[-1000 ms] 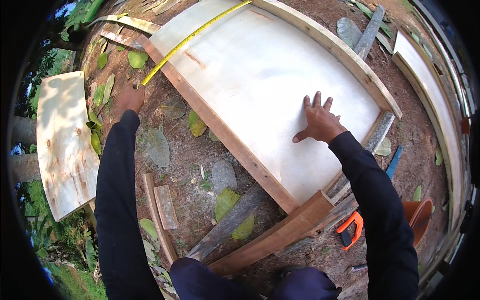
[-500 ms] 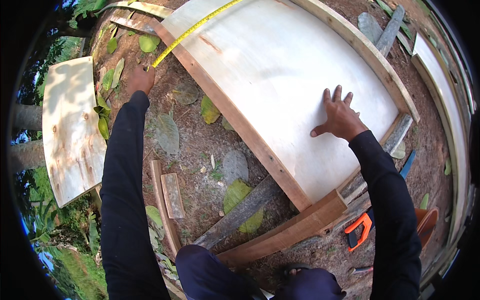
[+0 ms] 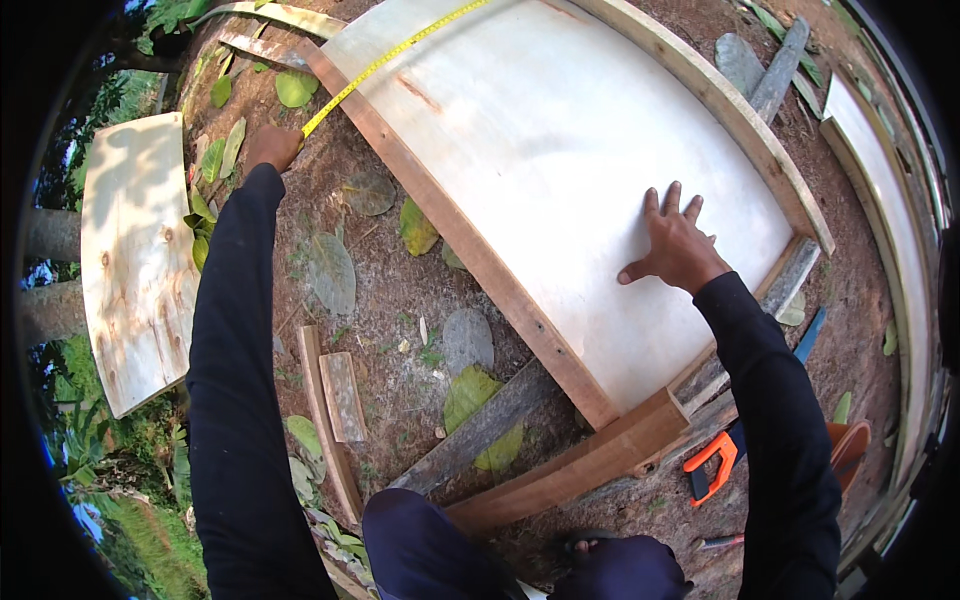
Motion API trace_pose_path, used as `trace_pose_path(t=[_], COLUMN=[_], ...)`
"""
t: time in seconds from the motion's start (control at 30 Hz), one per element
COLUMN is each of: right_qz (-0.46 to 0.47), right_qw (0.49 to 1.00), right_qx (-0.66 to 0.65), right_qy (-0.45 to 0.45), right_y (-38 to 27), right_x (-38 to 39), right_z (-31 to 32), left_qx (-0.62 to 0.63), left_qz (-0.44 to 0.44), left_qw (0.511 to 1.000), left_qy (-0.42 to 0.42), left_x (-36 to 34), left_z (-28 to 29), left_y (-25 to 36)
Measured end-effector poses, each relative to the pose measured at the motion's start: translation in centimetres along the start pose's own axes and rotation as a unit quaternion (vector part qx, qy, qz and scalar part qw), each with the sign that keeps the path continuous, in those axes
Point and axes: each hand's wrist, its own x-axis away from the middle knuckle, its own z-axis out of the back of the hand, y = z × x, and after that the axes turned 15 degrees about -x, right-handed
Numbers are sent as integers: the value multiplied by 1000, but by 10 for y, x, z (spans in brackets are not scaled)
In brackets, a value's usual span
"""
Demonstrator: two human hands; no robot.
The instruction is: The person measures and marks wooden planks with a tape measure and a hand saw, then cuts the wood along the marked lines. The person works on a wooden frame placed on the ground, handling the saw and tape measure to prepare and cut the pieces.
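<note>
A yellow measuring tape [image 3: 390, 58] lies stretched across the far left part of a pale panel [image 3: 530, 190] framed with wooden battens. My left hand [image 3: 273, 148] is closed around the tape's near end, just beyond the brown batten [image 3: 450, 230] along the panel's left edge. On the panel's right half rests my right hand [image 3: 678, 238], palm down with fingers spread and nothing in it. The tape's other end runs out of sight past the top of the view.
An orange-handled saw [image 3: 712, 470] lies on the ground beside my right forearm. A loose brown beam [image 3: 580, 455] crosses at the panel's near corner. Short wood offcuts [image 3: 343, 397] and large leaves lie left of it. A plywood board [image 3: 138, 260] stands at far left.
My left hand has shifted slightly left, still holding the tape. The right hand stays spread on the panel, and the whole view has moved a little.
</note>
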Motion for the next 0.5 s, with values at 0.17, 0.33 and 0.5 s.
trace_pose_path(t=[0.17,0.33,0.5], right_qz=[1,2,26], right_qw=[1000,1000,999], right_qx=[6,25,30], right_qy=[-2,-1,16], right_y=[3,2,13], right_x=[-2,-7,-16], right_z=[-1,-4,-17], left_qx=[42,110,418], left_qz=[61,77,134], left_qw=[997,989,898], left_qy=[10,54,20], left_x=[12,68,194], left_z=[6,28,11], left_y=[15,23,17])
